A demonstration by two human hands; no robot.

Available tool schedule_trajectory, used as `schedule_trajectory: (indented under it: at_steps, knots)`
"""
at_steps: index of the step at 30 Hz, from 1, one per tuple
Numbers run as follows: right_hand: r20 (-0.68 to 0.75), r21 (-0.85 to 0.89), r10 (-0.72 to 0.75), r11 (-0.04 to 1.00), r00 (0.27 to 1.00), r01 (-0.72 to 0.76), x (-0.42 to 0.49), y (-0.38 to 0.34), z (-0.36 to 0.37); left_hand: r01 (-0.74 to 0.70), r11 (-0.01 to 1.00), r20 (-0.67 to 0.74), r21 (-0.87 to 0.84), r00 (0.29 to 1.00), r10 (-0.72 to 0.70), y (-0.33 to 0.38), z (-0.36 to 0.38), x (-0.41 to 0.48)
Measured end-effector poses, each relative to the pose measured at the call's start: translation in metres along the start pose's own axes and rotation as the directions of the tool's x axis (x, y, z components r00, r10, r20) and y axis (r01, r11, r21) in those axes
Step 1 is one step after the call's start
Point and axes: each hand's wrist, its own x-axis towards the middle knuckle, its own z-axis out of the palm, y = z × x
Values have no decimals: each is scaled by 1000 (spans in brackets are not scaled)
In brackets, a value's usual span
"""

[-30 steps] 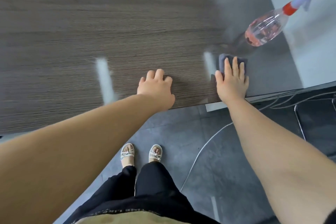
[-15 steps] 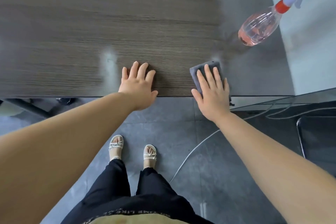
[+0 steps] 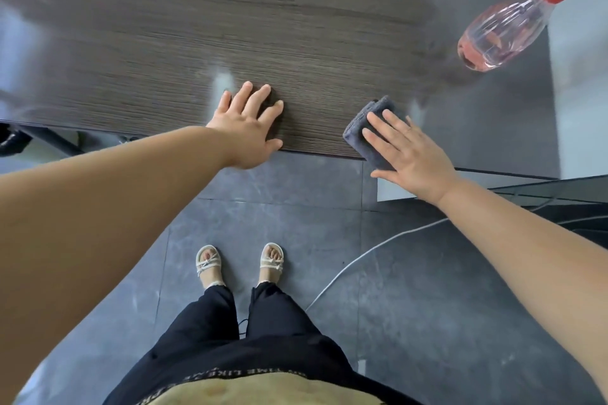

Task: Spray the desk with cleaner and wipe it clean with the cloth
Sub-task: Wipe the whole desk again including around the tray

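Dark wood-grain desk (image 3: pixel 263 26) with glossy sheen, plush grey cloth (image 3: pixel 368 128), clear plastic spray bottle (image 3: pixel 500 33)

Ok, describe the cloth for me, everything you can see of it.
The cloth is dark grey, thick and plush-looking, like microfibre, folded into a small pad with layered edges showing on its left side. It lies flat on the wood-grain desk at the front edge, and its near corner seems to overhang slightly. The right hand presses on it with straight, spread fingers, covering much of its right part. Nothing else touches it.
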Motion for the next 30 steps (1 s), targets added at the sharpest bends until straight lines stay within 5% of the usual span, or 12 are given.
schedule_trajectory:
  at_steps: [7,15,19,21,23,27,30]
  knots:
    - [-92,-8,-74,997,993,74,59,-53,12,-37,997,5,-63,999,37,-5,-10,-4]
    - [9,-44,57,997,998,-56,-20,9,2,-95,993,-1,-64,995,96,-17,-12,-4]
    - [-56,-66,62,996,996,-66,38,-45,10,-123,926,-71,-358,992,104,-30,-14,1]
    - [-103,-32,34,999,994,-38,80,-84,15,-119,844,-206,-523,978,11,-40,-17,-3]
    - [-134,18,11,1000,991,-9,105,-106,16,-58,866,-307,-497,945,-113,-54,-15,-12]
    - [-115,25,-126,991,985,130,75,-66,13,217,905,-243,-366,917,-317,-94,5,-43]
    - [-109,5,-89,996,990,90,35,-30,12,261,923,-232,-284,915,-331,-119,16,-57]
